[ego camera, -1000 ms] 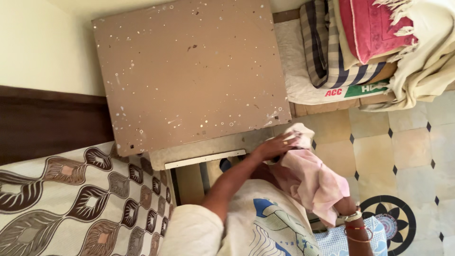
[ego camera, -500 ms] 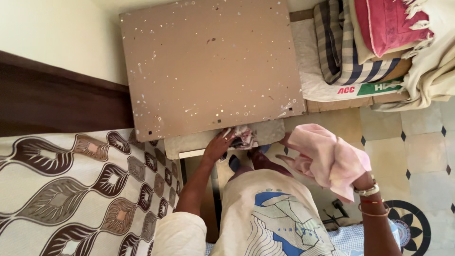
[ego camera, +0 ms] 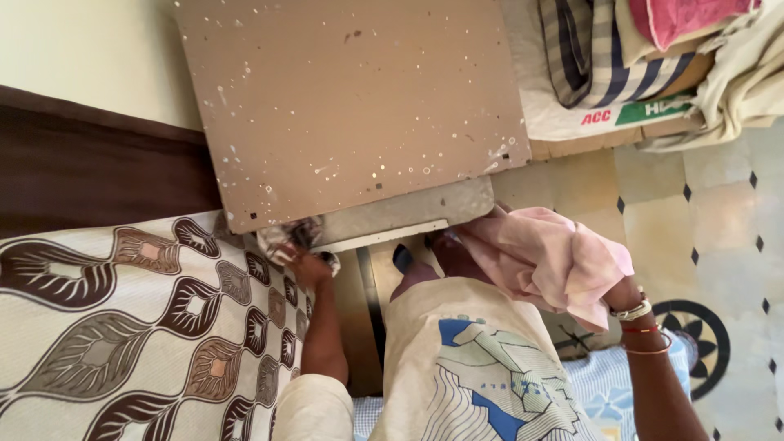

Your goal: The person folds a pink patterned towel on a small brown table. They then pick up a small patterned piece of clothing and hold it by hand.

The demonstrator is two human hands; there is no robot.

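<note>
Pink cloth (ego camera: 549, 260) hung bunched from the right hand (ego camera: 622, 292), whose fingers were hidden in its folds; they seemed closed on it, the wrist with bangles (ego camera: 639, 328) just below. The cloth lay in front of the person's body, near the lower right corner of the brown board (ego camera: 351, 106). The left hand (ego camera: 309, 263) reached to the board's lower left edge, fingers curled around a small crumpled rag (ego camera: 287, 238) that touched the patterned bedsheet (ego camera: 122, 327). Folded blankets (ego camera: 621, 49) sat stacked at the upper right, above the tiled floor (ego camera: 702, 204).
</note>
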